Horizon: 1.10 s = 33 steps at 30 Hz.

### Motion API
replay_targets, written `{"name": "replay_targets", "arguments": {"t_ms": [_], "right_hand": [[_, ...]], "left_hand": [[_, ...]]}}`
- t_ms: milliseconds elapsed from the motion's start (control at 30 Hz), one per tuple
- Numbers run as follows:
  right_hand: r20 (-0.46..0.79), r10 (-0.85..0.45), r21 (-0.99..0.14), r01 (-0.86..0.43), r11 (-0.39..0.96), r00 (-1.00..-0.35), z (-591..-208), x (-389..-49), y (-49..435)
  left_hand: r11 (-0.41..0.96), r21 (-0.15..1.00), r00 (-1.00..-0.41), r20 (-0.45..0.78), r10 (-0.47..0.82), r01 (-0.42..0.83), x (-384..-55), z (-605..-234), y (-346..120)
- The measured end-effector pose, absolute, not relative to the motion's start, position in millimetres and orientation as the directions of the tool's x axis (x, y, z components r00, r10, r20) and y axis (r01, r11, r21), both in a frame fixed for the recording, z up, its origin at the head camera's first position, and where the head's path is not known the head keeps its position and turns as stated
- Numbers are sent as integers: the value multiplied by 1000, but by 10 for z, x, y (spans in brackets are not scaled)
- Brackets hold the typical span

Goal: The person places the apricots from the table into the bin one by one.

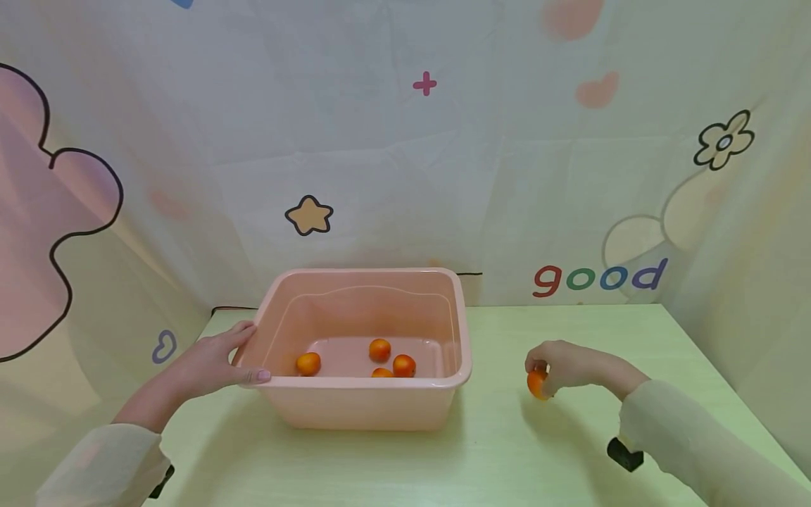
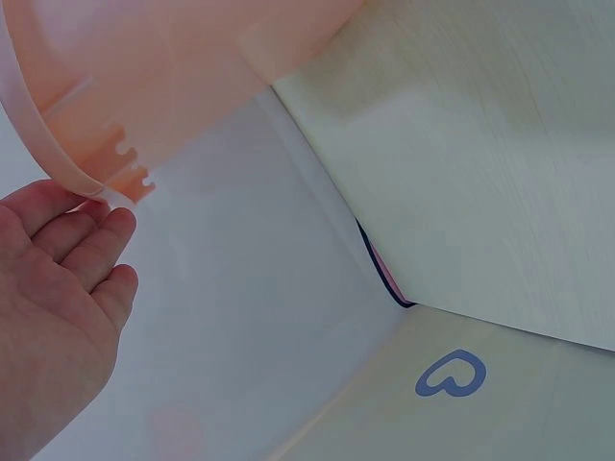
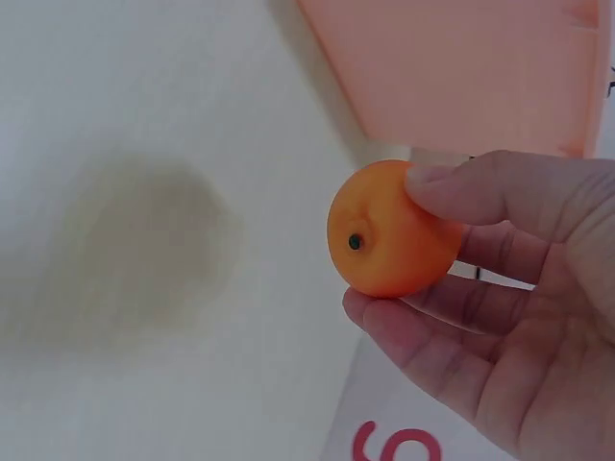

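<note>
A pink plastic basin [image 1: 367, 405] stands on the table with several oranges inside, among them one orange [image 1: 308, 363] at the left and another orange [image 1: 379, 350] near the middle. My left hand [image 1: 212, 362] grips the basin's left rim at the front corner, thumb on top. In the left wrist view the fingers [image 2: 82, 235] curl under that rim. To the right of the basin, my right hand [image 1: 570, 366] pinches a small orange [image 3: 389, 230] between thumb and fingers. Its dark green stem spot faces the right wrist camera. The fruit is held above the table, over its shadow.
The pale green table [image 1: 507, 451] extends in front of the basin and to its right. Behind it hangs a white printed cloth [image 1: 393, 176], which also closes off both sides. A dark wrist device [image 1: 625, 455] sits under the right sleeve.
</note>
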State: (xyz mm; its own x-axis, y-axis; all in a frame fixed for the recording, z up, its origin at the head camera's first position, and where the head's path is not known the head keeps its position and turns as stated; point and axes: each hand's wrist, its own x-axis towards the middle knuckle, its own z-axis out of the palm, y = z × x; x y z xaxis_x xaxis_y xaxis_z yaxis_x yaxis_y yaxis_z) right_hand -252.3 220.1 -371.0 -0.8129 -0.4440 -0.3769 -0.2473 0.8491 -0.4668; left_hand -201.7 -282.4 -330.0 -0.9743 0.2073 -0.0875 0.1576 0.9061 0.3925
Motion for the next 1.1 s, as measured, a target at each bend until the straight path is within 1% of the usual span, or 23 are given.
{"name": "replay_targets", "arguments": {"t_ms": [367, 600, 700, 900, 1000, 1100], "right_hand": [[-312, -486, -425, -337, 840, -816, -3255, -2696, 1994], [-253, -542, -424, -412, 807, -801, -2964, -2809, 1837], [-239, -560, -405, -442, 800, -793, -2864, -2851, 1762], [-247, -586, -416, -462, 784, -772, -2697, -2939, 1601], [-266, -583, -446, -439, 780, -767, -2635, -2978, 1491], [-281, -569, -444, -422, 791, -773, -2590, -3014, 1370]], "left_hand": [[906, 396, -975, -92, 202, 150, -2010, -3293, -2822], [904, 399, -975, -84, 207, 157, -2010, -3294, -2825], [902, 405, -976, -89, 200, 148, -2016, -3301, -2824], [900, 408, -977, -75, 201, 154, -2020, -3317, -2844], [901, 402, -976, -70, 208, 163, -2023, -3323, -2856], [900, 404, -975, -73, 211, 164, -2025, -3325, -2861]]}}
